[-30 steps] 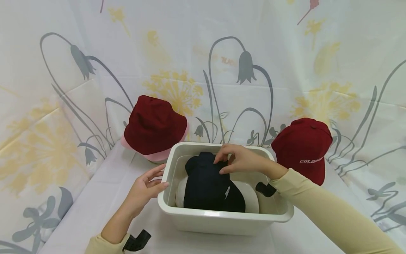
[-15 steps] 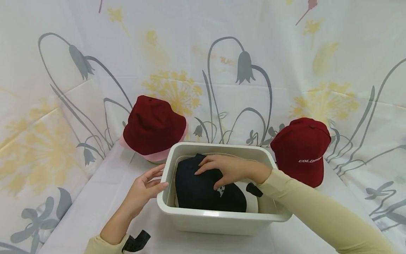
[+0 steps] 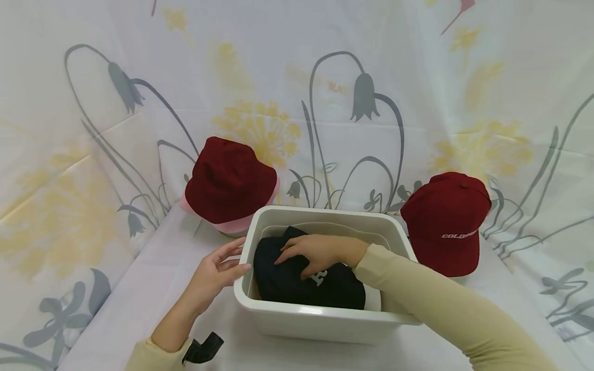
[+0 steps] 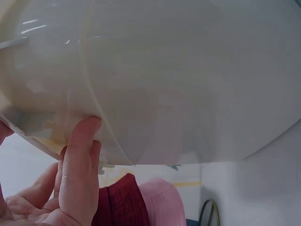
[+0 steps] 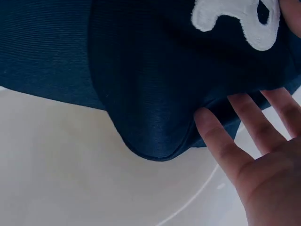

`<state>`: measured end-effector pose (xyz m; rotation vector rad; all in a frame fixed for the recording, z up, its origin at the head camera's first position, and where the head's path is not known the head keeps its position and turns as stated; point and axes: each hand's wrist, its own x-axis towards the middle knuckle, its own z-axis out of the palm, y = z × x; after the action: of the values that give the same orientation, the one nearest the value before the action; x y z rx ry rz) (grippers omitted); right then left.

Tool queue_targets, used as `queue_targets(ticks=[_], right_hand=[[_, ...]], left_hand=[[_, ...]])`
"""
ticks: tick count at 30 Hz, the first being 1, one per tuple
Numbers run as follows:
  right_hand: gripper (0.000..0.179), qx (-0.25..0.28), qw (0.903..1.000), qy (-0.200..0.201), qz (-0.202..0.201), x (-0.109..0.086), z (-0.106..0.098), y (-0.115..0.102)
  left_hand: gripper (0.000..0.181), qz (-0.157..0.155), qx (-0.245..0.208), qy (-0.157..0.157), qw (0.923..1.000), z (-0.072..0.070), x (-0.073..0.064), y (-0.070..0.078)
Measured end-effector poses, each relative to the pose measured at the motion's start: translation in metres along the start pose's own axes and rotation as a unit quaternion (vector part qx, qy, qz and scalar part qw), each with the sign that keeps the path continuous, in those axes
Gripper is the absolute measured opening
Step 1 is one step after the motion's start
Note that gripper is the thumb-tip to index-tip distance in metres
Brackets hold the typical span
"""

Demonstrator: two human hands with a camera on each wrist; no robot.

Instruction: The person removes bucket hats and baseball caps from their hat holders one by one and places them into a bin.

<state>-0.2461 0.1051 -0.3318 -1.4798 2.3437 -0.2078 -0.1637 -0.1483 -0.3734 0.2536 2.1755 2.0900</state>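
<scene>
A navy baseball cap (image 3: 278,281) with a white emblem lies inside a white plastic bin (image 3: 320,310). Under its visor shows part of a white hat (image 3: 373,298). My right hand (image 3: 320,252) is down in the bin, fingers spread over the cap's crown. In the right wrist view, fingertips (image 5: 205,118) press the navy fabric, and some tips disappear behind a fold. At the bin's left end, my left hand (image 3: 215,275) touches the rim with extended fingers and thumb. The left wrist view has those fingers (image 4: 84,141) against the outer wall.
A dark red bucket hat (image 3: 232,180) sits over a pink hat (image 3: 238,225) behind the bin's left corner. A dark red baseball cap (image 3: 445,221) with white lettering stands at the right. Behind everything hangs a flower-printed cloth (image 3: 260,67).
My right hand has moved left and lower onto the navy cap. The cap has shifted left and turned, exposing more of its emblem. My left hand stays at the rim.
</scene>
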Motion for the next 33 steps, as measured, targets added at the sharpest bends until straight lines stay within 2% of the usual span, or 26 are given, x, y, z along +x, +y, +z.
queue_targets(ticks=[5, 10, 16, 26, 33], right_hand=[[0.052, -0.019, 0.9992, -0.033, 0.009, 0.009, 0.007, -0.001], [0.049, -0.05, 0.9959, -0.074, 0.018, 0.014, 0.018, -0.001], [0.046, -0.063, 0.9939, -0.089, 0.017, 0.011, 0.022, 0.003], [0.047, -0.019, 0.9951, -0.09, 0.036, 0.001, 0.016, 0.009], [0.05, 0.014, 0.9985, -0.045, 0.029, -0.009, 0.0, 0.0]], left_hand=[[0.06, 0.009, 0.008, 0.0, 0.9999, 0.002, -0.001, 0.001], [0.059, 0.003, 0.006, -0.002, 1.0, 0.001, -0.002, 0.001], [0.059, 0.0, -0.002, -0.006, 1.0, 0.001, 0.0, 0.001], [0.06, 0.0, 0.009, 0.001, 1.0, 0.003, 0.001, 0.001], [0.059, -0.004, 0.009, 0.005, 0.9999, 0.002, 0.0, 0.002]])
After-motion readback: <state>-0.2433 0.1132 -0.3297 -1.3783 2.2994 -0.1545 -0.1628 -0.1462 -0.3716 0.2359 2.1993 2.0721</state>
